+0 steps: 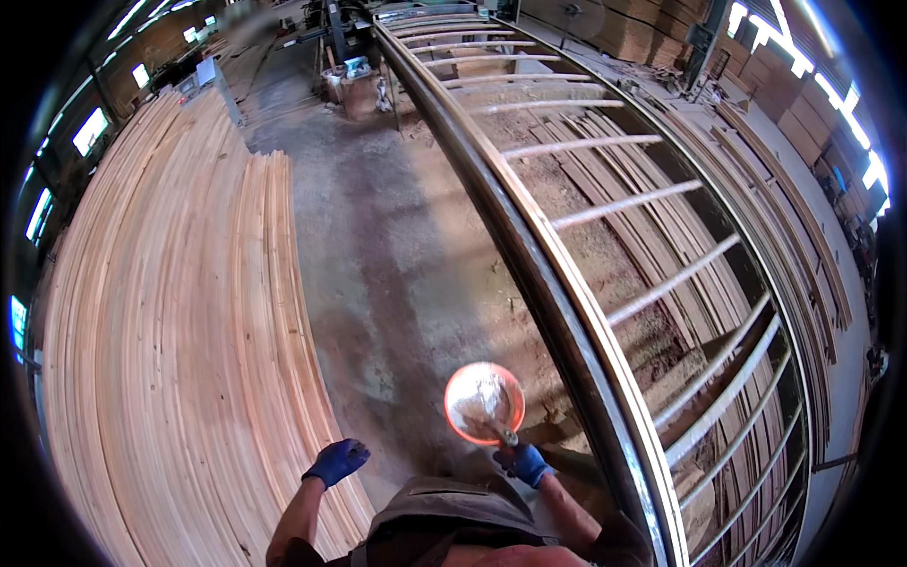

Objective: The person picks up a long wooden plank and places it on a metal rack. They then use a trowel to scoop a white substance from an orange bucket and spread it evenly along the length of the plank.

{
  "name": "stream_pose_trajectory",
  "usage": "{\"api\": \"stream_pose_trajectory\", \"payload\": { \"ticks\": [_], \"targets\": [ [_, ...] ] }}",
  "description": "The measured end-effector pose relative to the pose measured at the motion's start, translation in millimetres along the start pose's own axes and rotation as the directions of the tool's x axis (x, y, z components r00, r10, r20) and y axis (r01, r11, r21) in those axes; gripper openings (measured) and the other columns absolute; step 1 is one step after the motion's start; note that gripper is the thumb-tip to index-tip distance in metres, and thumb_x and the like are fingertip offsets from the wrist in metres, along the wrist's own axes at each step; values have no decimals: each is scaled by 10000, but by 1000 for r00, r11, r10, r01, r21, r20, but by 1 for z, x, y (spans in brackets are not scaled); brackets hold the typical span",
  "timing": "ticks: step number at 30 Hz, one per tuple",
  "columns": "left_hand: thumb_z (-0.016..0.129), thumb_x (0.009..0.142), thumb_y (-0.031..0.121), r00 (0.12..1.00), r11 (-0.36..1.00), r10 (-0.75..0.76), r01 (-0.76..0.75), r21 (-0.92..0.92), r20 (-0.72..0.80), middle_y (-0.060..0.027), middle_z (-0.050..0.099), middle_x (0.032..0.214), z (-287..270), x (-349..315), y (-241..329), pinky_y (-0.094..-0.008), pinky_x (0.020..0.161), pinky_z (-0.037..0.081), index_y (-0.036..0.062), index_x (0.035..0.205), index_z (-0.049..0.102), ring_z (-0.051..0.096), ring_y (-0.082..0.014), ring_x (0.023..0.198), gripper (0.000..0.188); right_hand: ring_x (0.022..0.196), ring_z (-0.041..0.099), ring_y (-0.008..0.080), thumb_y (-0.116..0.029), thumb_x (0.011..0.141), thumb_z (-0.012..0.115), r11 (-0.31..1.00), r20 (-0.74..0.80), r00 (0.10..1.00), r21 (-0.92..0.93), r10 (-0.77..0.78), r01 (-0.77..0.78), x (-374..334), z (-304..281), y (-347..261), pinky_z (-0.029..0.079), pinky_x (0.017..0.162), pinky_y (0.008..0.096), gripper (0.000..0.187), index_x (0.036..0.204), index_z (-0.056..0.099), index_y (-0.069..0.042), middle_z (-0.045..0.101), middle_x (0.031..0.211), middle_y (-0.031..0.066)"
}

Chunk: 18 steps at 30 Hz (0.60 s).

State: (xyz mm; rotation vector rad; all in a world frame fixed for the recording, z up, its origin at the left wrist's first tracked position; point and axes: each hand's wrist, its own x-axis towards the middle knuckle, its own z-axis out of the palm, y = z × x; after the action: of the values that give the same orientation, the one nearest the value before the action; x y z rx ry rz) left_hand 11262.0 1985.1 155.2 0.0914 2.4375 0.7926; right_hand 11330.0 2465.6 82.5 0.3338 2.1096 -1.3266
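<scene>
against grey floor [378, 203], a slanting brush [502, 431] points forward-left across the bucket rim [520, 388].

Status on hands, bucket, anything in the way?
Right hand holding brush at bucket. Left hand by planks, grip unclear. Bucket holds something whitish. Frame close on the right.

- We see a grey, stained concrete floor [326, 222] running up the middle, marked lengthwise by a darker band [383, 283].
- To our right stretches a long, dark metal frame [557, 312] crossed by pale, round bars [624, 205].
- On our left, bright rectangular windows [91, 131] break the gloom.
- At upper right, we find white strips of light [818, 28] above stacked brown wooden panels [798, 113].
</scene>
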Motion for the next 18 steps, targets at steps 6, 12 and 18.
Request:
{"api": "stream_pose_trajectory", "payload": {
  "ticks": [6,12,18],
  "targets": [
    [651,999,386,956,965,261,-255,62,-132,-132,766,1077,-87,149,-22,-388,914,572,62,1201,704,727,-307,1019,386,567,578,87,-264,963,750,926,15,991,357,-134,120,127,-86,-251,447,511,271,238,1015,722,-33,654,731,24],
    [591,1018,454,859,516,-512,332,-790,26,-160,758,1099,-141,235,-105,-436,862,583,37,1244,654,745,-305,970,478,583,605,83,-280,931,778,905,-77,985,390,-153,171,275,-196,-426,480,519,260,274,1025,743,-24,669,731,28],
    [578,1022,445,648,-403,-572,312,-861,503,-173,762,1108,-126,271,-140,-391,692,583,8,1362,586,749,-256,862,554,537,605,153,-180,930,713,824,-277,829,171,-487,541,439,-325,-562,450,482,282,231,999,685,38,658,698,84]
  ]
}}
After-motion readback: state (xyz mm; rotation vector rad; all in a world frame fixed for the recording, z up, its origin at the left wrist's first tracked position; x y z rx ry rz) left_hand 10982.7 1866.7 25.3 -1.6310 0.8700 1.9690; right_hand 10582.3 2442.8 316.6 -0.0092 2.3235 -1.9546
